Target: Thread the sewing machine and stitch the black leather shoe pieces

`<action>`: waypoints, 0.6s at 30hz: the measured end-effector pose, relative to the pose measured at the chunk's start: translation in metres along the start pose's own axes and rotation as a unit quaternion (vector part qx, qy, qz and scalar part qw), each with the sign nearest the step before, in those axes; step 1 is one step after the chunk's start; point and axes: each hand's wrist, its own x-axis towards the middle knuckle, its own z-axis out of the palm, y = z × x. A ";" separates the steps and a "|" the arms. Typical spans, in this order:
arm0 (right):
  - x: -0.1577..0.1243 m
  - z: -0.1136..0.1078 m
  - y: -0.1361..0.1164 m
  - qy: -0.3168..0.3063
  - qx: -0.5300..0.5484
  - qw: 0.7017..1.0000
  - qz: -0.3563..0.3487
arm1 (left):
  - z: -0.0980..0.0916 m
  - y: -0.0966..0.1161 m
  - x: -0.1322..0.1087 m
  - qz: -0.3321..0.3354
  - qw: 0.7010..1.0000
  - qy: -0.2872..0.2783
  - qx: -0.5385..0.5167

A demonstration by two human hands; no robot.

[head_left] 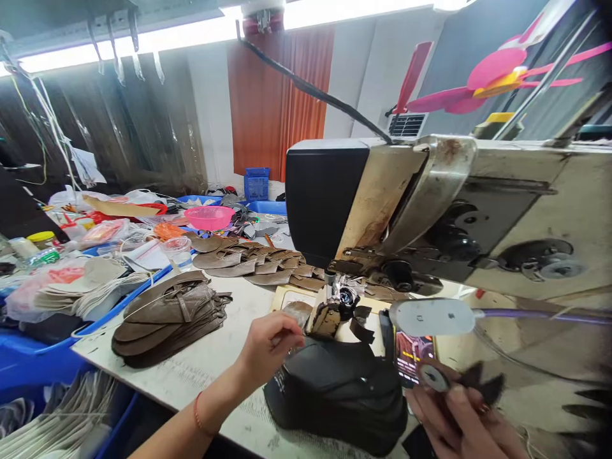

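Observation:
My left hand (272,344) is above the near end of the sewing machine's work plate, its thumb and fingers pinched together. Whatever sits in that pinch, if anything, is too small to make out. In the fingers of my right hand (461,417) is a round silver bobbin (434,377), held at the lower right. Dark pointed pieces (490,386) show just behind those fingers. Between my hands lies a stack of black shoe uppers (339,392), close against the sewing machine's foot area (335,309). A curled dark strip (362,326) rests beside it.
The sewing machine head (382,191) overhangs the right side, with a white lamp (421,317) below it. A lit phone (415,354) lies underneath. Brown shoe pieces (167,319) are stacked at left, more (258,261) behind. A blue crate (29,363) adjoins the table's left edge.

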 end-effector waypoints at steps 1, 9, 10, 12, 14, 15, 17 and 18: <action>-0.003 0.014 0.004 -0.013 0.006 1.000 0.000 | 0.007 -0.001 -0.004 -0.017 1.000 -0.014 0.005; 0.010 0.080 0.016 -0.157 -0.005 0.987 -0.022 | 0.080 0.018 -0.012 -0.156 0.970 -0.185 0.010; 0.010 0.081 0.013 -0.165 -0.016 0.986 -0.029 | 0.084 0.020 -0.007 -0.176 0.965 -0.194 -0.018; 0.008 0.081 0.009 -0.177 -0.047 0.982 -0.043 | 0.089 0.023 0.003 -0.166 0.966 -0.186 -0.062; 0.001 0.080 0.010 -0.191 -0.078 0.977 -0.055 | 0.090 0.025 0.011 -0.112 0.979 -0.154 -0.071; -0.004 0.080 0.011 -0.197 -0.089 0.974 -0.062 | 0.089 0.024 0.014 -0.092 0.983 -0.142 -0.064; -0.014 0.080 0.015 -0.208 -0.089 0.971 -0.077 | 0.084 0.023 0.015 -0.106 0.983 -0.147 -0.033; -0.018 0.081 0.016 -0.211 -0.078 0.971 -0.081 | 0.081 0.021 0.015 -0.129 0.979 -0.160 -0.011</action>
